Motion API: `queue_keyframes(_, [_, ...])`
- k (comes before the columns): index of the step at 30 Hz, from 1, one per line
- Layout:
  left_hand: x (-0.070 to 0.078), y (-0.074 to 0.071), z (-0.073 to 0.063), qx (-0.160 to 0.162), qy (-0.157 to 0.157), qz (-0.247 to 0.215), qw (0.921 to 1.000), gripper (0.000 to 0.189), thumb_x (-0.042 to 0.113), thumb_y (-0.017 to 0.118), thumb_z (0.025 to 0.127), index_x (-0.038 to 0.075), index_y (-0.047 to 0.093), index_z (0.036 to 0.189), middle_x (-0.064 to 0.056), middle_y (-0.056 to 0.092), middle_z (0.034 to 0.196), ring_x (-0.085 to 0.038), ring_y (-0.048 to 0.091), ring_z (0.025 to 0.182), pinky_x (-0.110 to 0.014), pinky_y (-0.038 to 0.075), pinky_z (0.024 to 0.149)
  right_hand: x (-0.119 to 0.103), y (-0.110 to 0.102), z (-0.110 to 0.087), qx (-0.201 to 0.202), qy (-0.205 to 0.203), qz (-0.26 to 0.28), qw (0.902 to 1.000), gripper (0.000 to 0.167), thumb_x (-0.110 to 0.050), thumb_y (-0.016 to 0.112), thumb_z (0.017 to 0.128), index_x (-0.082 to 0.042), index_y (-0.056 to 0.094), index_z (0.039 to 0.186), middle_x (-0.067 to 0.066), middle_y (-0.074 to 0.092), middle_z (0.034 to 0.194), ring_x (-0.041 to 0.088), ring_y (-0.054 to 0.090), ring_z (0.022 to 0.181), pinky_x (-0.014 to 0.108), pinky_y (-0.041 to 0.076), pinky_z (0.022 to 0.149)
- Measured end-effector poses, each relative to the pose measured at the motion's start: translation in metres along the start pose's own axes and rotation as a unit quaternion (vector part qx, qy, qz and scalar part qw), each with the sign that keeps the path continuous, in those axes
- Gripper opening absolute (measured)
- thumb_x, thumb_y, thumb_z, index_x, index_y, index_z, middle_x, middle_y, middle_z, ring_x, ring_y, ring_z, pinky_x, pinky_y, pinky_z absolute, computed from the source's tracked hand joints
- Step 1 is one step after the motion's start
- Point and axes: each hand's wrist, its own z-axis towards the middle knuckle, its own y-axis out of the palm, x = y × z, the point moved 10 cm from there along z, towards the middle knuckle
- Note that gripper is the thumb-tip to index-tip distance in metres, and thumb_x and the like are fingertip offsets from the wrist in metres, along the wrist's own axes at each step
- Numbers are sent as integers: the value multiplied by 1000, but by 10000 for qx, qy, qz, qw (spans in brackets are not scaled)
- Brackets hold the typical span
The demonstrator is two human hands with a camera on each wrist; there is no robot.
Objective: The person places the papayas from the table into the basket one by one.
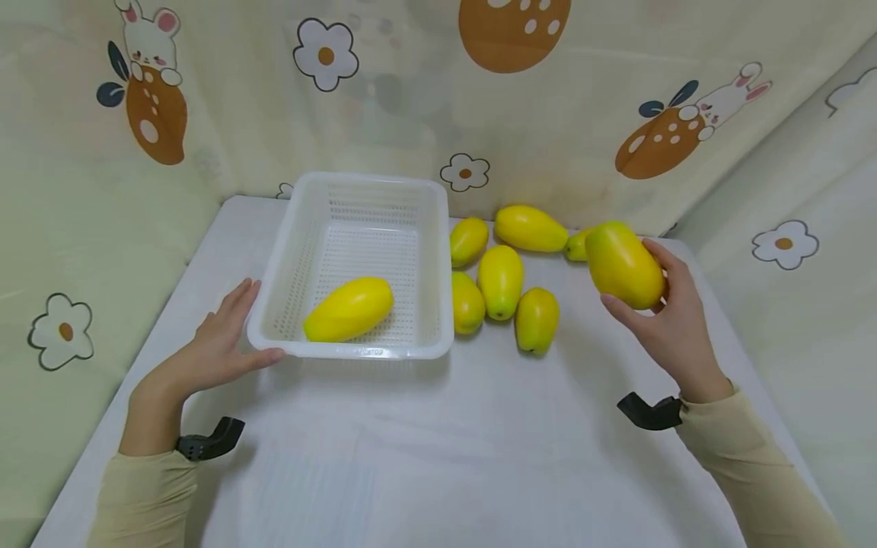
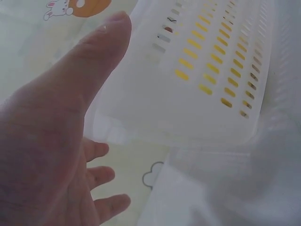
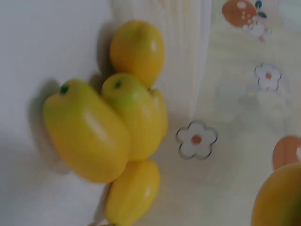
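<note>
In the head view, my right hand (image 1: 674,327) grips a yellow papaya (image 1: 623,265) with a greenish end, held up at the right. The edge of this papaya also shows at the lower right of the right wrist view. My left hand (image 1: 218,342) is at the near left corner of a white plastic basket (image 1: 445,304), thumb along the front rim and fingers spread by the left side. One papaya (image 1: 348,308) lies inside the basket. The left wrist view shows the thumb (image 2: 101,44) nearly straight against the slotted basket wall (image 2: 155,108).
Several more papayas (image 1: 500,281) lie just right of the basket, some touching each other. One papaya (image 1: 577,246) at the back is partly hidden by the held one. A white cloth (image 1: 445,457) covers the table, and patterned curtains (image 1: 397,114) hang behind and at the sides.
</note>
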Motion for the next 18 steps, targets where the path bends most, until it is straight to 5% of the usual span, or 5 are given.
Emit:
queue_keyframes(8, [-1,-1,2,-8,-1,138,9999,111,52,68,80,14,-7,153,-17,-5,159,-43,2,143,-73,0,105,-73,38,-13,-374,-1547,-110,9872,85,-12,78,78,-23,32,148,10,42,137,14,43,110,2,37,84])
queue_keyframes(12, [-1,1,1,14,-41,106,9999,112,53,69,79,14,-5,153,-18,-4,159,-43,3,143,-74,0,104,-100,71,-18,-839,-2158,-251,9725,86,-16,80,75,-21,33,148,8,43,141,23,46,118,26,46,96])
queue_keyframes(15, [-1,1,1,44,-13,76,10000,112,52,69,79,13,-5,153,-18,-4,159,-43,3,143,-74,0,104,-117,98,-20,-1289,-2499,-316,9591,87,-20,81,76,-22,32,148,6,42,143,23,45,124,46,41,103])
queue_keyframes(18, [0,0,1,91,44,55,9999,112,51,69,80,12,-5,153,-17,-5,159,-43,3,143,-73,-1,105,-130,125,-21,-1792,-2740,-394,9441,86,-24,78,78,-19,30,148,5,40,146,23,43,129,46,39,106])
